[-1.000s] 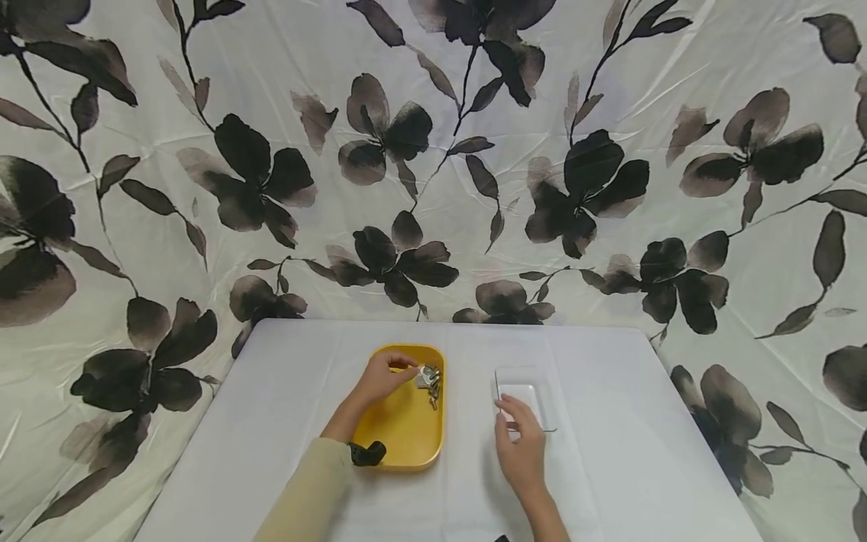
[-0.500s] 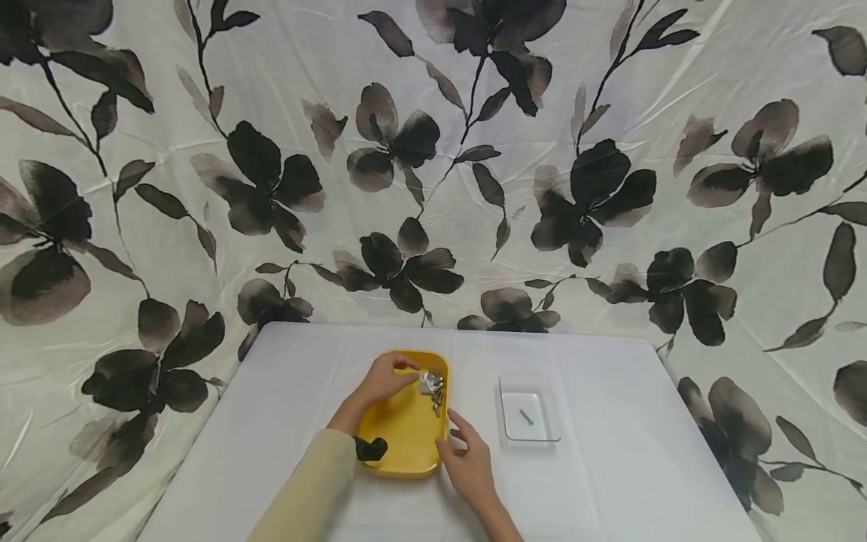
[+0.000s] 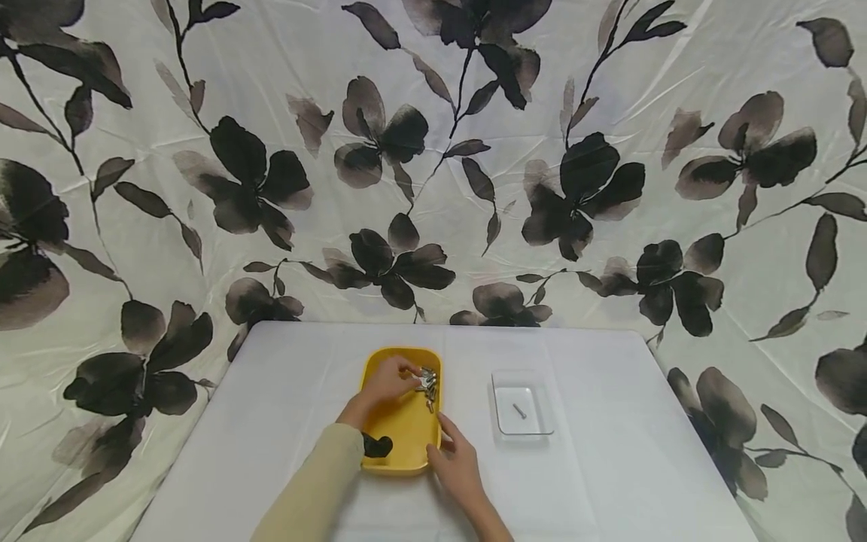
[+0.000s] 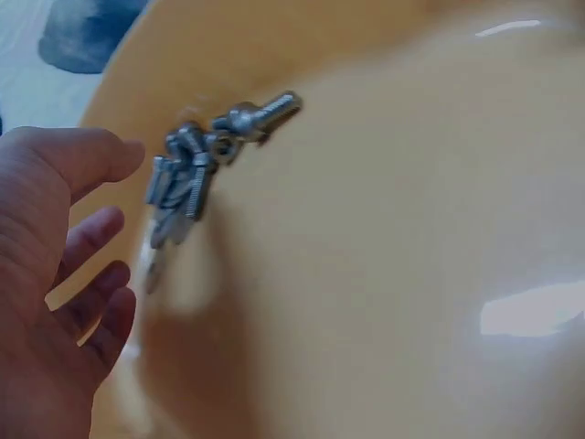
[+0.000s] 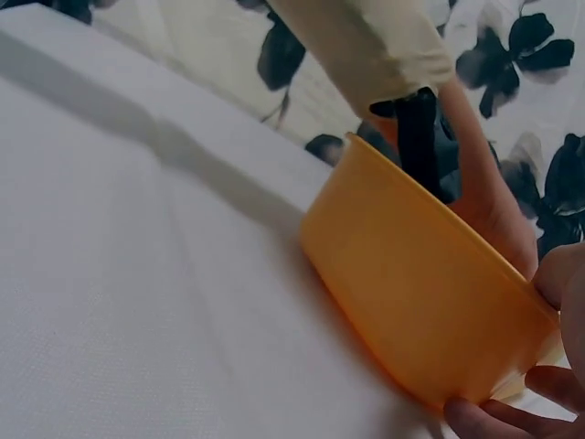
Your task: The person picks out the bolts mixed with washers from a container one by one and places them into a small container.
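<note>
A yellow plastic tray (image 3: 400, 444) holds a small pile of metal bolts and nuts (image 4: 196, 165) along its right wall. My left hand (image 3: 391, 379) reaches into the tray beside the pile; in the left wrist view, its thumb and loosely bent fingers stand just apart from the bolts, with nothing between them. With thumb at the rim and fingers against the outer wall low down, my right hand (image 3: 455, 459) grips the tray's right side. In the right wrist view only part of that hand shows, at the edge.
To the right of the tray stands a clear plastic box (image 3: 524, 433) with a single bolt (image 3: 519, 411) lying in it. Everything sits on a table with a white cloth (image 3: 609, 452). A floral curtain (image 3: 474, 188) hangs behind the table's far edge.
My right hand has moved left from the clear box to the tray's right side, leaving a bolt visible in the box. My left hand has shifted slightly closer to the pile.
</note>
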Tool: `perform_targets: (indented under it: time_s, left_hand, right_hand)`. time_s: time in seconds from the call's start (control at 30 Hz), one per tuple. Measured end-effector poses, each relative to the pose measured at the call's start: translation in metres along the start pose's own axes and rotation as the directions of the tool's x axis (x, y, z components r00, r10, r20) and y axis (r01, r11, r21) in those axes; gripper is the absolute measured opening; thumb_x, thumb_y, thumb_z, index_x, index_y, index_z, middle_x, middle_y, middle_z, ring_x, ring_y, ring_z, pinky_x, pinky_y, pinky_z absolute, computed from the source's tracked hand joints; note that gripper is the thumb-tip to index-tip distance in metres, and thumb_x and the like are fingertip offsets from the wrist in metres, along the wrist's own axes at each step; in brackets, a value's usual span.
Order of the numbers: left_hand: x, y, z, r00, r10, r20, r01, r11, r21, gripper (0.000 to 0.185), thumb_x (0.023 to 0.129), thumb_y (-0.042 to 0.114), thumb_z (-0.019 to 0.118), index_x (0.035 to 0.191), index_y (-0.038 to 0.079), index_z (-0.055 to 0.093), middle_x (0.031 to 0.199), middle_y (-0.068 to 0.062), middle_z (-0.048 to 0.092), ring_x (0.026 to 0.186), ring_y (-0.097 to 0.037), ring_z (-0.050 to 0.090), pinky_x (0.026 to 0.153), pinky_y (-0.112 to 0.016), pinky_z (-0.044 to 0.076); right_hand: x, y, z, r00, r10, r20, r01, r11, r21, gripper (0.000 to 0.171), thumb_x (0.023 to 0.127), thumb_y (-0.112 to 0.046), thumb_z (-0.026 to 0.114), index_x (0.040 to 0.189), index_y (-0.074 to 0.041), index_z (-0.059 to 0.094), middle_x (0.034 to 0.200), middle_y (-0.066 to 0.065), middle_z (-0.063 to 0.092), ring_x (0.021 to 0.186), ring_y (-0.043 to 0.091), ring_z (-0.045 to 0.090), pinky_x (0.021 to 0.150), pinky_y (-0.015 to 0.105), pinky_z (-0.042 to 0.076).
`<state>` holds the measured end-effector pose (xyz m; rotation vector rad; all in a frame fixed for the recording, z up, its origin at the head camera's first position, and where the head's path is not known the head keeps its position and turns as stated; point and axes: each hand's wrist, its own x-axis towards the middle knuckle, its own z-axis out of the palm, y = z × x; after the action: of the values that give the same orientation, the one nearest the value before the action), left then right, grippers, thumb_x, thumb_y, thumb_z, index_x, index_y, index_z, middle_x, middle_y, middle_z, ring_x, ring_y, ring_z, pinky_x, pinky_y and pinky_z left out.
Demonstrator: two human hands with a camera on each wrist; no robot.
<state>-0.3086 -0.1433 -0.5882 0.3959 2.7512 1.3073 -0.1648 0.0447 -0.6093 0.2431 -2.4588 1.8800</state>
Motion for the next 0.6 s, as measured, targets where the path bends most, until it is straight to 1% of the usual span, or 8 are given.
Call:
perform_targets:
  time_s: [0.13, 0.27, 0.33, 0.4, 0.47, 0.6]
  left_hand:
    - [0.002, -0.008, 0.006, 0.999, -0.012, 0.034, 0.01, 0.999, 0.037, 0.008, 0.083, 0.015, 0.075, 0.091, 0.013, 0.075, 0.098, -0.001, 0.062, 0.089, -0.018, 0.057, 0.085, -0.04, 0.049]
    - [0.002, -0.012, 0.011, 0.999, -0.02, 0.025, 0.019, 0.999, 0.028, 0.007, 0.081, 0.016, 0.077, 0.087, 0.015, 0.074, 0.098, 0.0, 0.06, 0.093, -0.019, 0.056, 0.09, -0.042, 0.047]
    - [0.003, -0.013, 0.012, 1.0, -0.016, 0.021, 0.016, 0.999, 0.044, 0.007, 0.08, 0.017, 0.079, 0.086, 0.016, 0.075, 0.098, 0.001, 0.06, 0.093, -0.02, 0.056, 0.091, -0.041, 0.046]
    - [0.004, -0.014, 0.013, 1.0, 0.0, 0.022, -0.001, 0.997, 0.073, 0.007, 0.08, 0.018, 0.08, 0.086, 0.017, 0.076, 0.097, 0.001, 0.06, 0.095, -0.02, 0.056, 0.091, -0.04, 0.046]
    - [0.004, -0.014, 0.013, 1.0, 0.014, 0.025, -0.017, 0.994, 0.111, 0.007, 0.079, 0.018, 0.081, 0.084, 0.017, 0.076, 0.098, 0.001, 0.059, 0.096, -0.02, 0.055, 0.092, -0.04, 0.046]
    - [0.005, -0.015, 0.013, 0.999, 0.04, 0.021, -0.043, 0.985, 0.167, 0.007, 0.077, 0.018, 0.083, 0.08, 0.017, 0.077, 0.101, -0.002, 0.057, 0.098, -0.022, 0.054, 0.093, -0.041, 0.044]
  right_hand:
    - [0.002, 0.002, 0.0, 1.0, -0.009, 0.013, 0.009, 1.0, 0.01, 0.056, 0.088, -0.009, 0.066, 0.141, -0.005, 0.049, 0.137, 0.018, 0.053, 0.103, 0.034, 0.064, 0.08, 0.028, 0.053]
    - [0.001, 0.004, 0.001, 1.0, -0.01, 0.023, 0.009, 1.0, 0.027, 0.057, 0.088, -0.011, 0.067, 0.141, -0.007, 0.049, 0.135, 0.019, 0.054, 0.102, 0.033, 0.065, 0.079, 0.027, 0.053]
    - [0.001, 0.005, 0.0, 1.0, -0.01, 0.024, 0.009, 0.999, 0.039, 0.057, 0.088, -0.011, 0.067, 0.141, -0.008, 0.049, 0.134, 0.02, 0.055, 0.101, 0.033, 0.065, 0.078, 0.026, 0.053]
    - [0.001, 0.004, 0.0, 1.0, -0.01, 0.022, 0.009, 0.999, 0.046, 0.057, 0.088, -0.01, 0.067, 0.141, -0.007, 0.049, 0.133, 0.021, 0.055, 0.101, 0.033, 0.065, 0.076, 0.026, 0.053]
    - [0.001, 0.001, -0.002, 1.0, -0.009, 0.021, 0.008, 0.999, 0.053, 0.057, 0.088, -0.008, 0.067, 0.141, -0.005, 0.048, 0.132, 0.023, 0.055, 0.101, 0.035, 0.065, 0.075, 0.026, 0.053]
    - [-0.002, -0.019, -0.009, 0.999, -0.024, 0.028, 0.022, 0.997, 0.071, 0.055, 0.087, -0.002, 0.065, 0.139, 0.003, 0.048, 0.131, 0.028, 0.053, 0.1, 0.042, 0.063, 0.074, 0.025, 0.053]
